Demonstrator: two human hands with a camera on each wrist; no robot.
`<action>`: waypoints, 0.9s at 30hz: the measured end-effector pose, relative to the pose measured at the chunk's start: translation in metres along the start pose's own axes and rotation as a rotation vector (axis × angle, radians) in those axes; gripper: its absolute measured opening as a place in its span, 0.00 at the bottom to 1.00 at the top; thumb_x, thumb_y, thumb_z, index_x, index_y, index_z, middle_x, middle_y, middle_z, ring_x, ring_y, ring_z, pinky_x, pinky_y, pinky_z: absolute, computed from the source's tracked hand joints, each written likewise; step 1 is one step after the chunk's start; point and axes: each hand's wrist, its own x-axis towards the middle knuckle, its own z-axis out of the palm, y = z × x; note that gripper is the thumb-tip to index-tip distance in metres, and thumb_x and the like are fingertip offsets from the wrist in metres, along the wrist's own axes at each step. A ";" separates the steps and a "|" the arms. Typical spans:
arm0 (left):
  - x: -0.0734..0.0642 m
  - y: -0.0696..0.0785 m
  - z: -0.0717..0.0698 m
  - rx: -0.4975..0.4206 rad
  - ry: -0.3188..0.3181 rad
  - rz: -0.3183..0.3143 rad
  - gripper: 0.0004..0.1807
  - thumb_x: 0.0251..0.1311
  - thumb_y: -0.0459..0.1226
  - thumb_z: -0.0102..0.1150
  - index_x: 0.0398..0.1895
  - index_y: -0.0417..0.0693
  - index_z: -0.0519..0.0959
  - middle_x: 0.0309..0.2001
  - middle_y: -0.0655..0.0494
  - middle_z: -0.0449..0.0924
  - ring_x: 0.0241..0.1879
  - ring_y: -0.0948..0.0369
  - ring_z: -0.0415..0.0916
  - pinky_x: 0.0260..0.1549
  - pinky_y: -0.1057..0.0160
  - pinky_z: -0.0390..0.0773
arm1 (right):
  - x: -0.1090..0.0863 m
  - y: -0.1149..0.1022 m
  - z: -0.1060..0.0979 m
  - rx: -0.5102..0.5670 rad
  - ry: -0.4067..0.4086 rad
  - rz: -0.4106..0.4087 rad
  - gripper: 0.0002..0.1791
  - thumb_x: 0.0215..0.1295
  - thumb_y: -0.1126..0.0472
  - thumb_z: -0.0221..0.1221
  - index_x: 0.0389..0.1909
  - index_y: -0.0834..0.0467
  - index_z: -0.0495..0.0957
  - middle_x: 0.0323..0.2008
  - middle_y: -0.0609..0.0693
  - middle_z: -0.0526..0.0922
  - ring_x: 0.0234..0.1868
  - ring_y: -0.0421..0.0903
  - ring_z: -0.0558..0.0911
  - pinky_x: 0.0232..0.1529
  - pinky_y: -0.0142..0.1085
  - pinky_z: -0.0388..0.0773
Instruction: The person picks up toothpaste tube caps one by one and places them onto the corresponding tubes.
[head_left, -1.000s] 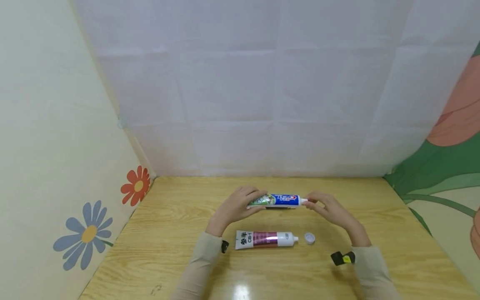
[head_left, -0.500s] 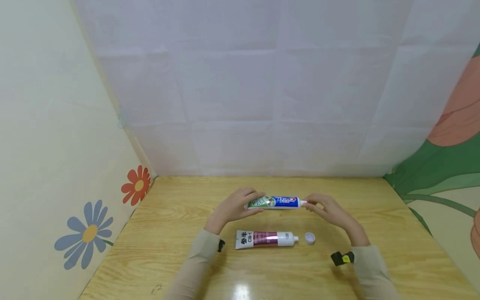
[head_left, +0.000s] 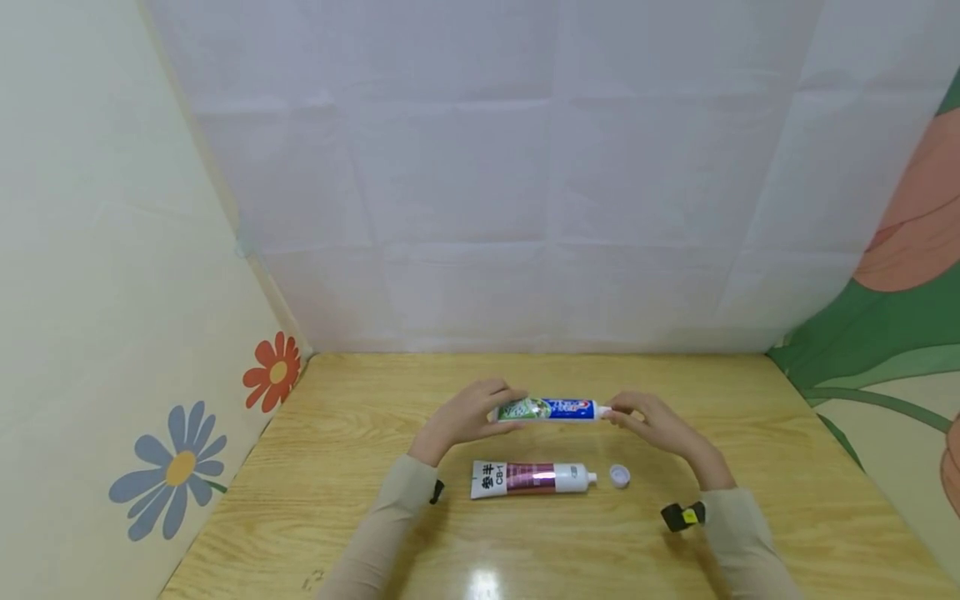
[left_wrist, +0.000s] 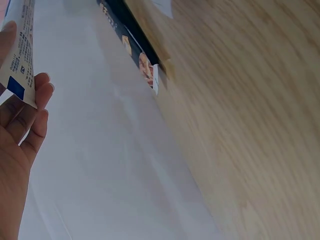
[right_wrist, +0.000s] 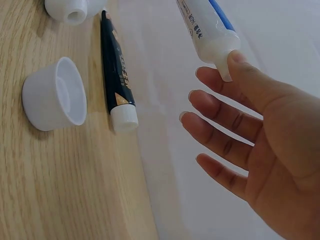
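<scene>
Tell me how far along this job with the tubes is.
Uncapping seems partway: the purple-and-white tube looks done, open beside a loose cap. In hand: the left hand holds the blue-and-green tube; the right hand pinches its tip. Apparently left: the dark tube, its white cap on.

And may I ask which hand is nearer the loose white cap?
Right: the right hand is beyond the cap, slightly to its right; the left hand is beyond it, well to its left.

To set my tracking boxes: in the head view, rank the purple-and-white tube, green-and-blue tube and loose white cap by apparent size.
1. Purple-and-white tube
2. Green-and-blue tube, by visible part; left hand covers some
3. Loose white cap
</scene>
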 end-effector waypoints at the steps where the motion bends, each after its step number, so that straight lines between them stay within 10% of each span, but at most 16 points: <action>1: 0.000 0.000 0.001 -0.006 -0.007 -0.004 0.30 0.47 0.45 0.69 0.54 0.44 0.75 0.36 0.59 0.76 0.33 0.67 0.69 0.36 0.71 0.72 | 0.000 0.001 0.001 0.000 -0.005 -0.004 0.11 0.68 0.54 0.52 0.42 0.54 0.79 0.33 0.52 0.81 0.34 0.36 0.77 0.36 0.36 0.77; 14: -0.005 0.001 0.004 -0.012 -0.092 -0.045 0.28 0.50 0.46 0.67 0.55 0.47 0.75 0.35 0.60 0.75 0.32 0.68 0.69 0.36 0.71 0.73 | -0.001 0.009 0.007 0.008 -0.066 0.023 0.13 0.68 0.54 0.51 0.43 0.56 0.78 0.35 0.53 0.82 0.36 0.39 0.78 0.37 0.36 0.77; 27: -0.008 0.003 0.004 0.041 -0.339 -0.146 0.31 0.57 0.54 0.58 0.60 0.50 0.71 0.44 0.58 0.77 0.42 0.64 0.74 0.49 0.63 0.74 | -0.003 0.013 0.015 -0.016 -0.115 0.068 0.16 0.68 0.50 0.51 0.44 0.57 0.78 0.36 0.49 0.82 0.37 0.39 0.77 0.38 0.32 0.76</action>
